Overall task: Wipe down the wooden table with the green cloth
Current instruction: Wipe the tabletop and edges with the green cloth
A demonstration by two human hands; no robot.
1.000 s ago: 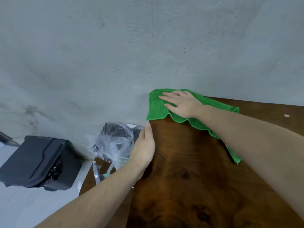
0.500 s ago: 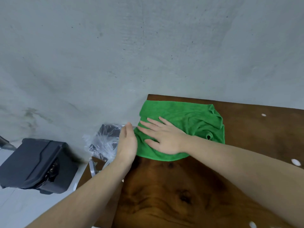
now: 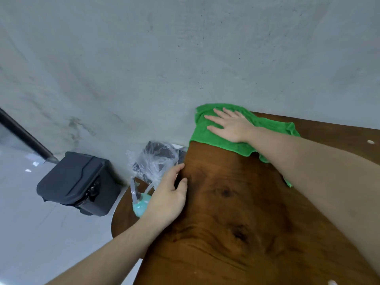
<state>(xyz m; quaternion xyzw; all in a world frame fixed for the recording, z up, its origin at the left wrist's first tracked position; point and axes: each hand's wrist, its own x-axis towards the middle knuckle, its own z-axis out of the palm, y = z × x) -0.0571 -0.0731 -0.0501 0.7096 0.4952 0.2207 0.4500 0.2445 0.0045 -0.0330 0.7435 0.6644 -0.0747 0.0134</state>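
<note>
The green cloth (image 3: 218,138) lies spread over the far left corner of the dark wooden table (image 3: 236,223), up against the grey wall. My right hand (image 3: 230,126) presses flat on the cloth with straight, spread fingers. My left hand (image 3: 168,196) rests on the table's left edge, thumb on top and fingers bent over the side; whether it grips the edge is unclear. Part of the cloth trails under my right forearm toward the right.
A grey concrete wall (image 3: 185,58) runs along the table's far side. Left of the table sit a clear plastic bag (image 3: 154,163) over dark items, a teal object (image 3: 139,206) on a lower wooden surface, and a black case (image 3: 76,182) on the floor. White specks (image 3: 370,141) dot the table.
My right hand pushed the cloth from the table's near-left part back to the far left corner by the wall. My left hand stayed at the left edge.
</note>
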